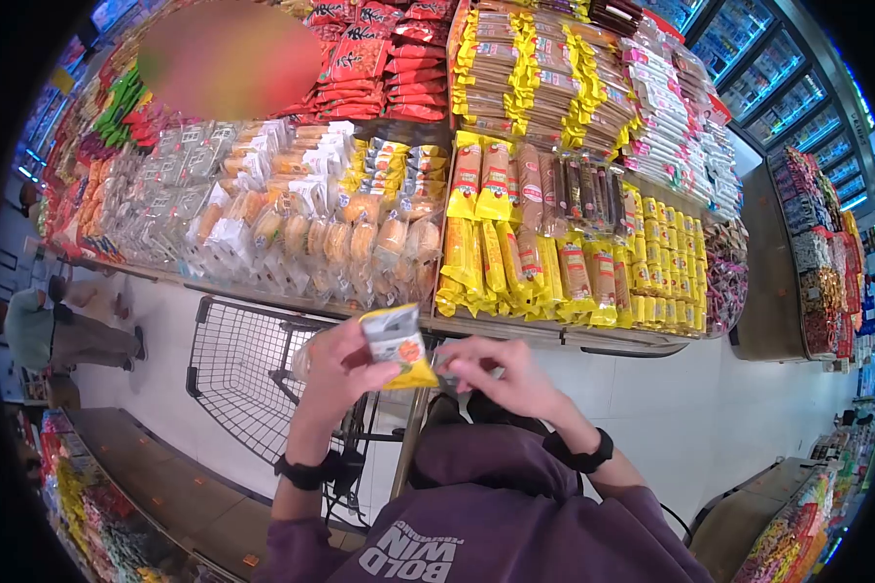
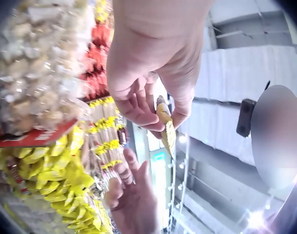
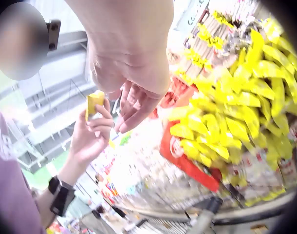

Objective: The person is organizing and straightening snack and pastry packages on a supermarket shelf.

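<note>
A small yellow-and-white snack packet (image 1: 396,335) with an orange picture on it is pinched between the thumb and fingers of my left hand (image 1: 335,374). In the left wrist view the packet (image 2: 165,122) shows edge-on, its yellow end pointing away from the palm. Close to the packet's right side, my right hand (image 1: 510,377) hovers with its fingers loosely bent. The left wrist view shows that right hand (image 2: 134,202) palm-side, with nothing in it. Both hands are over the shopping cart (image 1: 233,379) and its handle, in front of the display.
Ahead stands a long display with wrapped buns (image 1: 360,238), yellow-wrapped sausages (image 1: 496,257), small yellow packs (image 1: 666,262) and red bags (image 1: 360,58). Another person (image 1: 78,335) is on the left. Low snack bins (image 1: 97,496) lie behind on the left.
</note>
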Available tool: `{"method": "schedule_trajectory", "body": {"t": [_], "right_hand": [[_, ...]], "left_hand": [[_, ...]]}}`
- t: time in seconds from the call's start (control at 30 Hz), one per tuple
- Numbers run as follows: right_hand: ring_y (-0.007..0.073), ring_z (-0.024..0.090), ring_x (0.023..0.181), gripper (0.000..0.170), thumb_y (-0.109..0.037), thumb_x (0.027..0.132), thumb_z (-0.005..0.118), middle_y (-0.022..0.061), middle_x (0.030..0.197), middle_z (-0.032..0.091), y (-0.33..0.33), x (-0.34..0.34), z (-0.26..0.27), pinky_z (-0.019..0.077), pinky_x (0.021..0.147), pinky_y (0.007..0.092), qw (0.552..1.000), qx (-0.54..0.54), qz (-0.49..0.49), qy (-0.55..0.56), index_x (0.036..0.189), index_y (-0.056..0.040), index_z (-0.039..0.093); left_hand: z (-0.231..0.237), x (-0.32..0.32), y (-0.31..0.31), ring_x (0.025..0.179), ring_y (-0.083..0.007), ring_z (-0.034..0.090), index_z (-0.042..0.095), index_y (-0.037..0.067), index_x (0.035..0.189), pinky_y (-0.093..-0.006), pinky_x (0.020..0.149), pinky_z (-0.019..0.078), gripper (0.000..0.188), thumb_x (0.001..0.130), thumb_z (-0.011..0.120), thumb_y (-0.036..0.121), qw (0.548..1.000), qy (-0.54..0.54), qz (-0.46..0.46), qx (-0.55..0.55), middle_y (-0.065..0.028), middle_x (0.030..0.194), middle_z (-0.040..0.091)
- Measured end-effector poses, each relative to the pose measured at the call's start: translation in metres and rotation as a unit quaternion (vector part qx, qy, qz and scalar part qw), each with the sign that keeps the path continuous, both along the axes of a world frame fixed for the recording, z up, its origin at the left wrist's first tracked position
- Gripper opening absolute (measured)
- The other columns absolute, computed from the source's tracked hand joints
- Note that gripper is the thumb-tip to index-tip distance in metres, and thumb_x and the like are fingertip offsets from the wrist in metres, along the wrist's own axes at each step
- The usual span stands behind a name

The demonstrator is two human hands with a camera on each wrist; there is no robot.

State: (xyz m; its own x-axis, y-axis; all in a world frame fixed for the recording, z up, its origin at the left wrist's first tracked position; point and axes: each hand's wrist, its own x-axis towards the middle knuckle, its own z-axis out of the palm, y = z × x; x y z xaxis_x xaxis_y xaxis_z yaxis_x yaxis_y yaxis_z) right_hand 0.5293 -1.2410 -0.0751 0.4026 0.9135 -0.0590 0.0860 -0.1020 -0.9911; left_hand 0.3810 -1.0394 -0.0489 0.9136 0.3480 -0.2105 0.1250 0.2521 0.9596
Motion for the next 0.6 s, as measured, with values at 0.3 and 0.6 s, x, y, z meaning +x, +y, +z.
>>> {"method": "schedule_trajectory", "body": {"t": [0.3, 0.6], "right_hand": [[0.0066, 0.062, 0.072, 0.035, -0.008, 0.089, 0.072, 0.004, 0.083, 0.064, -0.033, 0.075, 0.07, 0.0502, 0.063, 0.0209, 0.962, 0.197, -0.188, 0.029, 0.116, 0.0063, 0.056], [0.0051, 0.062, 0.071, 0.033, -0.004, 0.088, 0.072, 0.0042, 0.083, 0.066, -0.079, 0.112, 0.082, 0.0482, 0.061, 0.0182, 0.941, 0.227, -0.249, 0.034, 0.115, 0.0075, 0.058]], "left_hand": [[0.055, 0.13, -0.063, 0.094, -0.0104, 0.064, 0.059, -0.007, 0.116, -0.0247, 0.084, 0.0514, 0.034, 0.086, 0.073, 0.003, 0.979, -0.147, -0.061, 0.128, -0.0089, 0.104, 0.068], [0.078, 0.187, -0.112, 0.088, -0.0083, 0.065, 0.065, -0.006, 0.106, -0.0218, 0.081, 0.0517, 0.022, 0.088, 0.071, 0.005, 0.974, -0.187, -0.045, 0.117, -0.0079, 0.098, 0.07]]}}
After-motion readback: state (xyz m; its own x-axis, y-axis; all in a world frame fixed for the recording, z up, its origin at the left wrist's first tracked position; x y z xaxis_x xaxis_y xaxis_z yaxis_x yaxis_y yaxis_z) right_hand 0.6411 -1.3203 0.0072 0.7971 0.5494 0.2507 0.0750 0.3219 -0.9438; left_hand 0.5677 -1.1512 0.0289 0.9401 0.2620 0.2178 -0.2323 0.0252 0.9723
